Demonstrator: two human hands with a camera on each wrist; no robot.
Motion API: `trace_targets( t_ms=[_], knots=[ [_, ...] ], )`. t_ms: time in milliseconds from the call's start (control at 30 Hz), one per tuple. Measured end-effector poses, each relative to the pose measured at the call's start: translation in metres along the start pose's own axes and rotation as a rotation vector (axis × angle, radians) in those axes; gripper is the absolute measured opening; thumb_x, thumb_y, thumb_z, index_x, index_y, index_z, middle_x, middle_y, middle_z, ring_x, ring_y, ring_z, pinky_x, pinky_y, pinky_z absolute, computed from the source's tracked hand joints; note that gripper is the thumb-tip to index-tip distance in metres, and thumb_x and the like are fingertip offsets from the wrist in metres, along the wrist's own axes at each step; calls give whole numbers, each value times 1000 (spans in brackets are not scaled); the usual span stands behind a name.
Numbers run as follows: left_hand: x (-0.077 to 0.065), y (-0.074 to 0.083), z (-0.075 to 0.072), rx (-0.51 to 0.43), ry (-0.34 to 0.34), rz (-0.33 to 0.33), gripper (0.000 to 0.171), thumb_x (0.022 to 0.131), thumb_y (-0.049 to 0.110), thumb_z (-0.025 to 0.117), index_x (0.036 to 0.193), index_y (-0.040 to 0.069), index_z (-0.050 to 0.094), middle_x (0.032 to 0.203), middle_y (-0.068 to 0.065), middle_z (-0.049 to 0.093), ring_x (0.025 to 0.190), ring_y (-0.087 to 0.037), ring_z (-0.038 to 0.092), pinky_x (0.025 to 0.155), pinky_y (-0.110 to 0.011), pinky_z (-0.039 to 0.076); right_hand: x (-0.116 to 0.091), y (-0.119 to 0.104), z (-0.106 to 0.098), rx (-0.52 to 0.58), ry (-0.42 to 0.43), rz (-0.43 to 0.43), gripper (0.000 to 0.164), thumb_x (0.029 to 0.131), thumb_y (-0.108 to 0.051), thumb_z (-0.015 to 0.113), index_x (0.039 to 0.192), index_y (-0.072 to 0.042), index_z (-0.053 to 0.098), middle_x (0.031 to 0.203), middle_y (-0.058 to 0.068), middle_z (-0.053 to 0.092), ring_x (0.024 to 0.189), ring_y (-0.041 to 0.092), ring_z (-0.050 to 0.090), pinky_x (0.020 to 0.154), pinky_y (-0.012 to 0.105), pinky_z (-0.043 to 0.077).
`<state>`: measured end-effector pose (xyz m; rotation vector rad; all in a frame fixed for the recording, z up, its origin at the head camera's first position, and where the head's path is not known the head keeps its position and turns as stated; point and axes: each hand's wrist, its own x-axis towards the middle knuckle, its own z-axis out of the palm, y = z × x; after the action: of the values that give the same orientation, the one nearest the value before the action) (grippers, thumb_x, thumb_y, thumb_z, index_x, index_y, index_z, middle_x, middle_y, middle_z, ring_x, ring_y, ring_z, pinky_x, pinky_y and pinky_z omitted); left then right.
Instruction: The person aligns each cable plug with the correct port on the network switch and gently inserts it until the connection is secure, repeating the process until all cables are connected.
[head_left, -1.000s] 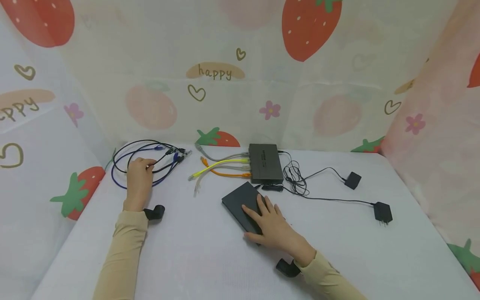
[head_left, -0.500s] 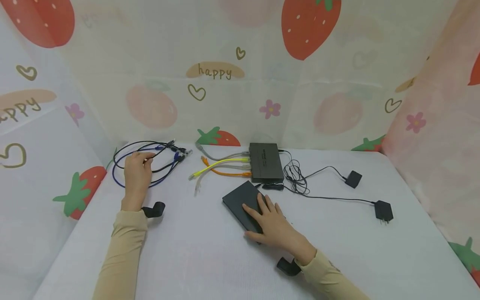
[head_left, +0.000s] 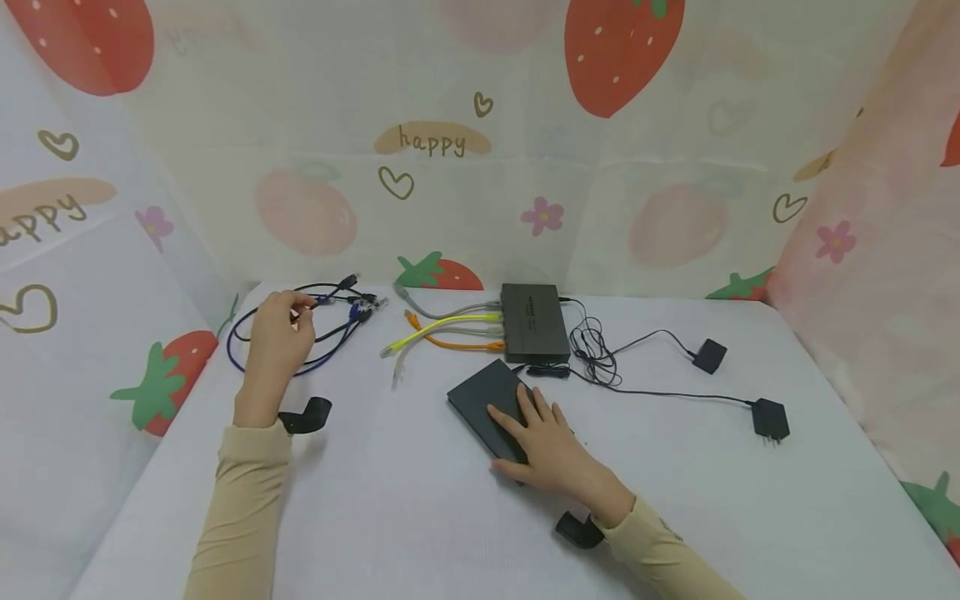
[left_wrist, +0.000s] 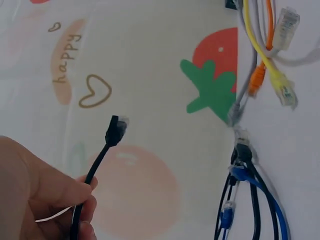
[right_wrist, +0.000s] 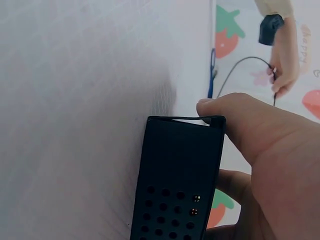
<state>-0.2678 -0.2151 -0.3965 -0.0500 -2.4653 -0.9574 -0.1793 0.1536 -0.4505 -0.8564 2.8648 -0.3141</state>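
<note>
At the left of the table, my left hand pinches a black network cable between thumb and fingers, a little behind its plug. In the left wrist view the cable's black plug with its clear tip points up, lifted off the table. Blue and black network cables lie looped beneath and beside this hand. My right hand rests with spread fingers on a dark flat network box, covering its right part. The right wrist view shows the box's end face with rows of small holes.
Behind it lies another dark network box, with grey, yellow and orange network cables in its left side. Thin coiled leads run right to two black power adapters. A patterned cloth hangs along the back.
My left hand has risen and shifted slightly away from me, lifting the black cable's plug end above the looped cables. The right hand stays on the box.
</note>
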Motion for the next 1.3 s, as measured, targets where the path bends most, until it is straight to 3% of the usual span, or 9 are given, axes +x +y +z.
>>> trace_targets(
  t_ms=[167, 267, 400, 533, 733, 867, 1000, 1300],
  knots=[
    [-3, -2, 3, 72, -120, -65, 24, 94, 18, 46, 106, 0, 56, 89, -15, 52, 80, -28, 48, 68, -39, 37, 0, -1, 0, 4, 4, -2, 71, 87, -55, 54, 146, -24, 30, 149, 28, 14, 136, 49, 13, 102, 64, 23],
    [-5, -4, 5, 142, -114, -62, 32, 95, 30, 50, 107, 3, 60, 84, -14, 57, 73, -27, 51, 61, -40, 38, 0, -1, 0, 7, -2, -1, 71, 87, -55, 54, 146, -24, 30, 150, 27, 14, 136, 48, 13, 102, 64, 23],
    [-7, -6, 3, 175, -32, -33, 34, 95, 35, 51, 107, 6, 65, 75, -13, 62, 63, -27, 53, 52, -39, 38, 0, -3, -1, 9, -7, -3, 70, 87, -55, 53, 146, -24, 29, 150, 27, 14, 136, 48, 13, 102, 64, 22],
    [-6, -4, 1, 191, 66, -43, 35, 95, 39, 49, 105, 10, 67, 63, -10, 55, 54, -25, 45, 46, -33, 27, 0, -3, -1, 7, 2, -6, 70, 87, -54, 54, 145, -24, 31, 149, 28, 15, 136, 49, 13, 102, 64, 23],
    [0, 0, -4, 98, 353, -20, 32, 96, 32, 49, 99, 5, 66, 66, -15, 59, 54, -26, 47, 49, -34, 26, 0, -2, 0, 0, -4, 4, 70, 87, -55, 53, 146, -25, 30, 150, 27, 14, 137, 48, 12, 103, 64, 22],
    [2, 2, -8, 5, 490, -9, 31, 97, 30, 48, 100, 3, 65, 60, -12, 52, 50, -12, 37, 49, -27, 21, 0, -2, 1, -2, -5, 8, 71, 87, -56, 53, 146, -25, 29, 150, 26, 14, 137, 47, 12, 103, 64, 22],
    [4, 6, -12, -83, 545, 12, 32, 97, 29, 48, 100, 1, 64, 59, -4, 45, 50, 0, 29, 49, -22, 17, 0, -2, 0, 3, 1, 6, 70, 87, -55, 53, 146, -24, 30, 150, 27, 14, 137, 47, 12, 102, 64, 23],
    [4, 30, -21, -205, 577, 61, 27, 94, 24, 55, 97, 0, 67, 58, 16, 37, 50, 2, 29, 50, -17, 18, 0, -1, -1, -2, 1, 8, 70, 87, -55, 53, 146, -24, 30, 150, 27, 14, 137, 48, 12, 102, 64, 23]
  ],
)
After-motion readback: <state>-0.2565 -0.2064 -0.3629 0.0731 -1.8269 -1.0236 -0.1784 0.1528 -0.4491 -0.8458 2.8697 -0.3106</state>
